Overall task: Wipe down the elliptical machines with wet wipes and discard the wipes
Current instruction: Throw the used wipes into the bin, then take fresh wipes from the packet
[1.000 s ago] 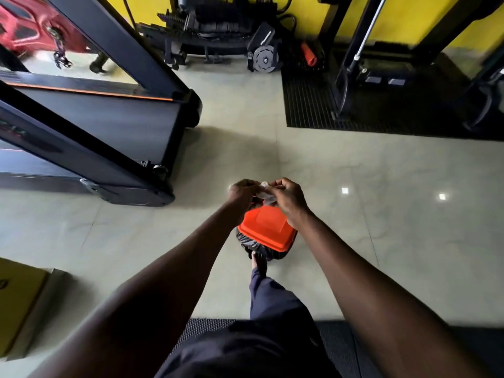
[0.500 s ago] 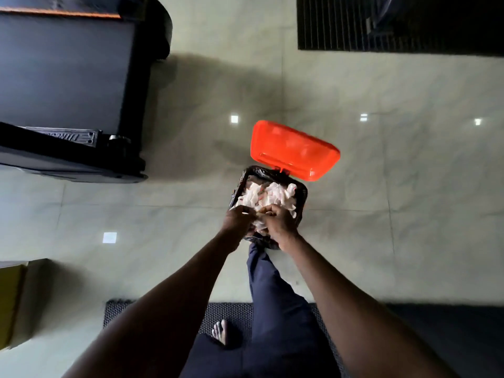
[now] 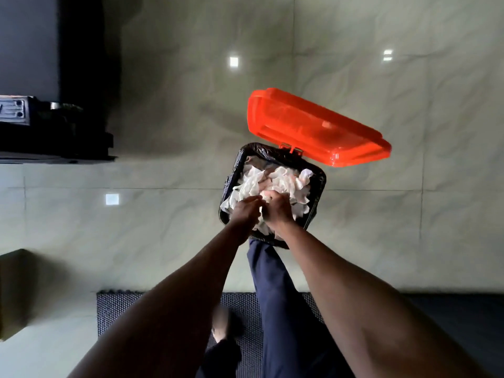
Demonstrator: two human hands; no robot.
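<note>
Pale glossy floor tiles (image 3: 163, 227) surround a black-lined square bin (image 3: 317, 203) with its orange plastic lid (image 3: 313, 129) raised. Both hands, left (image 3: 245, 211) and right (image 3: 276, 207), are closed on crumpled white wipes (image 3: 283, 184) at the bin's near edge. Heaped that high, the wipes could spill over the rim, or the lid could drop onto the wrists.

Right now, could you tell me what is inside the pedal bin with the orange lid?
The pedal bin holds a heap of crumpled white wipes almost up to its rim, in a black liner. Both hands, left hand and right hand, cover the nearer wipes; anything underneath is hidden.
</note>
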